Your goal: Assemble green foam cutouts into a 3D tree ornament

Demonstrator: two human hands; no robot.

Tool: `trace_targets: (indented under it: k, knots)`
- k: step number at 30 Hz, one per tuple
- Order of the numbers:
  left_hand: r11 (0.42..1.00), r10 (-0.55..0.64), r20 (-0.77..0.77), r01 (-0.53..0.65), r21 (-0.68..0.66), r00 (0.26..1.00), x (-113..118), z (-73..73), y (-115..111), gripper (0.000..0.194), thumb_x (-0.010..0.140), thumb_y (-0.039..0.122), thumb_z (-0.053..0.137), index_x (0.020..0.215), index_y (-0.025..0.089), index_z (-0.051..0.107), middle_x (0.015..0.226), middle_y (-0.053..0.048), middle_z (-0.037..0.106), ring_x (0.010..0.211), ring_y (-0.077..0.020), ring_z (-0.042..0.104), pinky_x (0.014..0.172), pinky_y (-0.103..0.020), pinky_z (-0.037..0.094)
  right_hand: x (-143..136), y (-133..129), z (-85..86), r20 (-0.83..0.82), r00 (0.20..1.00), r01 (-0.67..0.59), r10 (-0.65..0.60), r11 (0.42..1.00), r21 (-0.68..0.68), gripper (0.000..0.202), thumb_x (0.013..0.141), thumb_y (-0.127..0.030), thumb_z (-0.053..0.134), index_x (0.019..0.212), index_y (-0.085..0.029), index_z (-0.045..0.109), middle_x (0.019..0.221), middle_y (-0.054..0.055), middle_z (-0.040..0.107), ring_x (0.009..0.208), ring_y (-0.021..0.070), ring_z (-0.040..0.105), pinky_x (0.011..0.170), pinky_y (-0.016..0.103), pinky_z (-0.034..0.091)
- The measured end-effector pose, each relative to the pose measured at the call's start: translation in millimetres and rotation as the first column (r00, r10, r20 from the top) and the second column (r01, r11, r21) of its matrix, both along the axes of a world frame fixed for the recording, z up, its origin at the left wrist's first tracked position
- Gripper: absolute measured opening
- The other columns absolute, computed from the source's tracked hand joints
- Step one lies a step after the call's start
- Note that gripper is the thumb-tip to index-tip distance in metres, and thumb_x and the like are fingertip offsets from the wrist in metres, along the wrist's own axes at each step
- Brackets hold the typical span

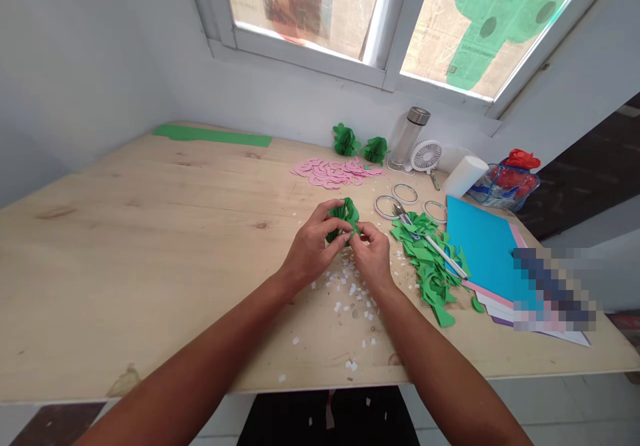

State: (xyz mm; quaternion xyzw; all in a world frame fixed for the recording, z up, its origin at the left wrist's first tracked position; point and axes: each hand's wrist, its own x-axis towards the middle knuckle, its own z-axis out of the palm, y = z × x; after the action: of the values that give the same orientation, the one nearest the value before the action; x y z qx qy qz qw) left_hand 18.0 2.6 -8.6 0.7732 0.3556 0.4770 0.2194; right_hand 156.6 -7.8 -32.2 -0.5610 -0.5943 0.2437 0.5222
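Both hands hold a green folded-paper piece (pixel 351 211) above the middle of the wooden table. My left hand (pixel 314 243) has its fingers closed around the left side of it. On its lower right edge, my right hand (pixel 371 251) pinches the paper with thumb and fingertips. The fingers hide part of the piece. Two similar green paper shapes (pixel 345 139) stand at the back by the wall. Pink paper cut-outs (pixel 333 173) lie in a heap in front of them. Small white paper bits (pixel 353 289) are scattered under and around my hands.
Right of my hands lie green scraps (pixel 430 266) with a white pen-like stick (pixel 445 257), pliers (pixel 401 213) and rings (pixel 405 194). Beyond are blue paper sheets (pixel 483 246), a bottle (pixel 409 136), a small fan (pixel 426 156) and a clear bag (pixel 507 186). A green strip (pixel 215 135) lies back left.
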Motion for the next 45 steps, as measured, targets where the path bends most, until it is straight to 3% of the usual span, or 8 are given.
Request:
trace_targets:
  k: [7,17,27,45]
  knots:
    - [0.998,-0.027,-0.02,0.025,-0.056,0.999,-1.0,2.2,0.6,0.011,0.081,0.012,0.053,0.077,0.018,0.062,0.127,-0.011,0.051,0.112,-0.0229,0.056,0.087,-0.036,0.049,0.1,-1.6,2.0,0.041,0.999,0.008,-0.009,1.0,0.01,0.014,0.075,-0.023,0.054,0.07,-0.018,0.067,0.077,0.003,0.065,0.076,0.0167,0.056,0.07,0.028,0.041]
    - [0.999,0.043,-0.066,-0.041,0.031,0.997,-0.3,3.0,-2.2,0.01,0.083,0.016,0.053,0.084,0.02,0.063,0.125,-0.01,0.054,0.108,-0.0226,0.059,0.084,-0.036,0.051,0.9,-1.0,2.2,-0.001,1.0,0.005,-0.005,1.0,0.003,0.015,0.076,-0.026,0.056,0.076,-0.019,0.069,0.078,0.002,0.065,0.077,0.0173,0.056,0.071,0.028,0.041]
    - [0.996,0.083,-0.053,-0.081,0.045,0.995,-2.1,-1.7,2.9,0.011,0.082,0.014,0.052,0.082,0.018,0.063,0.124,-0.012,0.054,0.102,-0.0214,0.061,0.075,-0.033,0.051,-3.3,-0.5,3.2,-0.208,0.977,-0.067,0.052,0.996,-0.066,0.019,0.077,-0.03,0.055,0.079,-0.017,0.068,0.08,0.003,0.064,0.076,0.0168,0.056,0.068,0.027,0.044]
    - [0.994,0.081,-0.004,-0.081,0.068,0.997,-1.3,-1.0,2.2,0.008,0.081,0.022,0.057,0.082,0.02,0.064,0.124,-0.009,0.054,0.098,-0.0206,0.062,0.086,-0.036,0.051,-5.4,-2.4,6.1,-0.337,0.94,-0.077,0.042,0.993,-0.093,0.02,0.075,-0.034,0.057,0.075,-0.017,0.067,0.071,0.001,0.066,0.066,0.0144,0.056,0.06,0.024,0.043]
